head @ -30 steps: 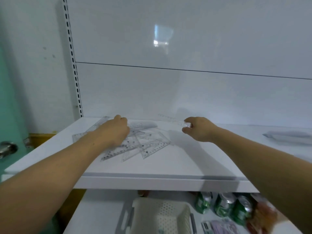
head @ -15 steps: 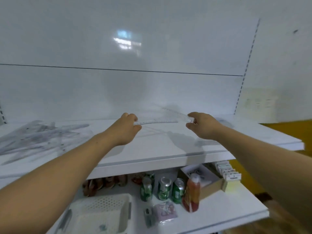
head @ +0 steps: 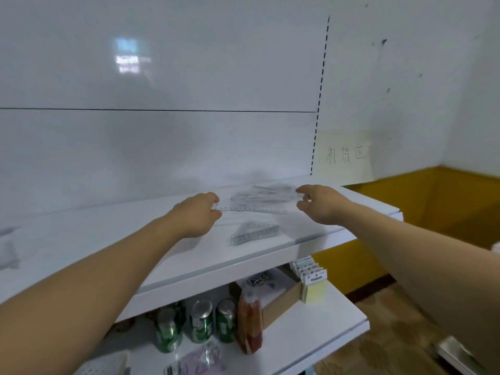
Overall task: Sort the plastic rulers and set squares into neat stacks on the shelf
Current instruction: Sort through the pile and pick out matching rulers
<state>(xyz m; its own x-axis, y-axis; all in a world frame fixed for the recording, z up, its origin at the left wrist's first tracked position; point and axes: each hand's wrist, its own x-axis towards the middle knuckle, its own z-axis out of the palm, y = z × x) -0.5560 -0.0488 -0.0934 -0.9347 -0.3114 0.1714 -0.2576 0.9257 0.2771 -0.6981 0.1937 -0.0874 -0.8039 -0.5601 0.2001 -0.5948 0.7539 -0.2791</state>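
A clear plastic ruler (head: 254, 207) hangs level just above the right part of the white shelf (head: 113, 247). My left hand (head: 198, 215) pinches its left end and my right hand (head: 320, 205) pinches its right end. Beneath and behind it lies a stack of clear rulers (head: 266, 193) near the back wall. A stack of clear set squares (head: 254, 232) rests nearer the front edge, below the held ruler. At the far left edge a blurred heap of unsorted clear pieces (head: 8, 250) is partly cut off.
On the lower shelf stand green cans (head: 200, 324), a reddish bottle (head: 250, 320), a cardboard box (head: 273, 290), small packs (head: 311, 274) and a white basket (head: 105, 365). A perforated upright (head: 319, 98) marks the shelf's right end. Beyond it is a yellow wall base (head: 433, 207).
My view has swung from the unsorted heap on the left to the shelf's right end. Both hands carried the ruler rightward to above the sorted stacks.
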